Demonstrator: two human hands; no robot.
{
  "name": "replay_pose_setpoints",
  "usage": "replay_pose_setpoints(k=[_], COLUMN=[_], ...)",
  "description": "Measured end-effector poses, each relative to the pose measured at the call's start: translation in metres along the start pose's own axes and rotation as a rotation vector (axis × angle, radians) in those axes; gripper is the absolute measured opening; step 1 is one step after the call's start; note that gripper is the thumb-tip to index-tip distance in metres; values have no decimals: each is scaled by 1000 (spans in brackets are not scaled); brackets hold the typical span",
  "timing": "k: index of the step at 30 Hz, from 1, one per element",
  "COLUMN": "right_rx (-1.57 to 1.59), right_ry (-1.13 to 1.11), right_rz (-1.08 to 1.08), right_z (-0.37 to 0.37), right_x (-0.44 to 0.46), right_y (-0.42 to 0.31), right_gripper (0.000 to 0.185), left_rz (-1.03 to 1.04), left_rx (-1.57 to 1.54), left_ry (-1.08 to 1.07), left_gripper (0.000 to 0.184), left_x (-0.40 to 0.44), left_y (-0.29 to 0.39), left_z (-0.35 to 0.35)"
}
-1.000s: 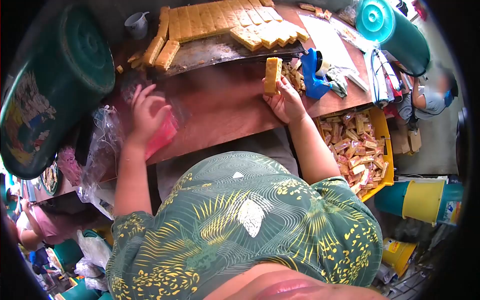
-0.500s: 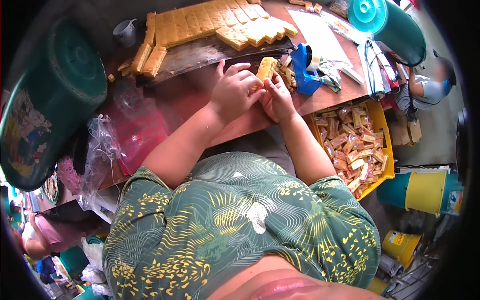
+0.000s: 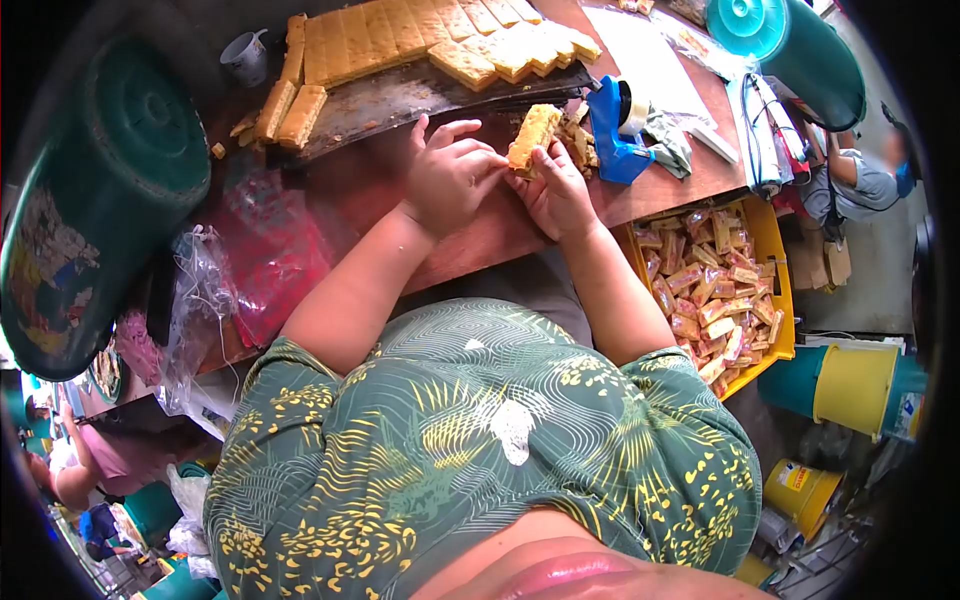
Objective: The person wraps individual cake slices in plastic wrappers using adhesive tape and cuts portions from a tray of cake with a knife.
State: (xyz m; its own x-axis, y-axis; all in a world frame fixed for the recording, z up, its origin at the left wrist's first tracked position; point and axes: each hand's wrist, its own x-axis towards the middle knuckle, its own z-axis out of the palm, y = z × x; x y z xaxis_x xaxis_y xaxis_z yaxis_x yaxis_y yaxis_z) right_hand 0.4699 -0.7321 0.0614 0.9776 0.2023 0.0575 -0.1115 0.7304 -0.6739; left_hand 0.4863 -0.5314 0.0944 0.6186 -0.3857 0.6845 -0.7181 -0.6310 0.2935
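Held in my right hand point(image 3: 558, 195) is a yellow cake piece point(image 3: 534, 138), its fingers wrapped round the lower part. Beside it, my left hand point(image 3: 452, 175) has thumb and index pinched near the cake's lower end; what they hold, if anything, is too small to make out. Its other fingers are raised. Beyond the hands, rows of cut cake point(image 3: 370, 45) lie on a dark tray point(image 3: 400, 108). A blue tape dispenser point(image 3: 618, 135) stands right of my right hand, with cake scraps point(image 3: 580, 140) between. Pink plastic bags point(image 3: 270, 250) lie on the table at left.
A yellow crate point(image 3: 784, 300) of wrapped pieces stands at the right. Large green buckets point(image 3: 150, 130) point(image 3: 800, 60) flank the table point(image 3: 470, 255). A white cup point(image 3: 244, 60) is at the back left. Other people point(image 3: 850, 185) point(image 3: 75, 470) are at both sides.
My left hand has moved from the pink bags at left to beside the cake piece. The cake in my right hand has gone from upright to tilted.
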Motion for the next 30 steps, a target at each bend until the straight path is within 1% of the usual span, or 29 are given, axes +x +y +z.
replay_pose_setpoints(k=[7,10,13,14,15,17,19,21,23,24,27,28,29,30], right_rx=[7,1,-5,-5,-6,-20,-42,-35,-37,-33,-17,-12,-7,16], right_ry=[-13,-13,-30,-25,-21,-34,-64,-65,-53,-54,-41,-30,-21,-10], right_rz=[1,5,3,2,2,1,0,-3,-5,-1,18,30,41,57], right_z=[1,3,7,7,6,4,3,5,2,0,-2,-2,-1,1], right_x=[0,0,2,2,2,2,2,2,3,4,5,5,6,6], right_y=[1,-1,0,1,1,1,0,-2,-2,-2,0,-1,-2,-4], right_gripper=[44,45,46,46,46,46,45,40,37,36,34,34,33,37], left_rz=[-18,-70,-29,10,26,65,239,205,83,14,14,-33,-46,-59], left_rx=[7,-24,-97,-126,-138,-119,69,75,-22,-77,-72,-66,-63,-60], left_ry=[-17,5,48,48,44,-93,162,98,-158,-203,48,39,12,-14], left_gripper=[7,8,11,16,15,12,12,14,15,17,17,11,10,9], left_x=[0,9,44,58,72,99,111,112,112,104,67,51,39,27], left_y=[-1,-3,7,11,16,23,23,21,28,25,1,-3,-3,-3], left_z=[-1,-7,-18,-20,-22,-21,2,9,-13,-16,-8,-12,-15,-18])
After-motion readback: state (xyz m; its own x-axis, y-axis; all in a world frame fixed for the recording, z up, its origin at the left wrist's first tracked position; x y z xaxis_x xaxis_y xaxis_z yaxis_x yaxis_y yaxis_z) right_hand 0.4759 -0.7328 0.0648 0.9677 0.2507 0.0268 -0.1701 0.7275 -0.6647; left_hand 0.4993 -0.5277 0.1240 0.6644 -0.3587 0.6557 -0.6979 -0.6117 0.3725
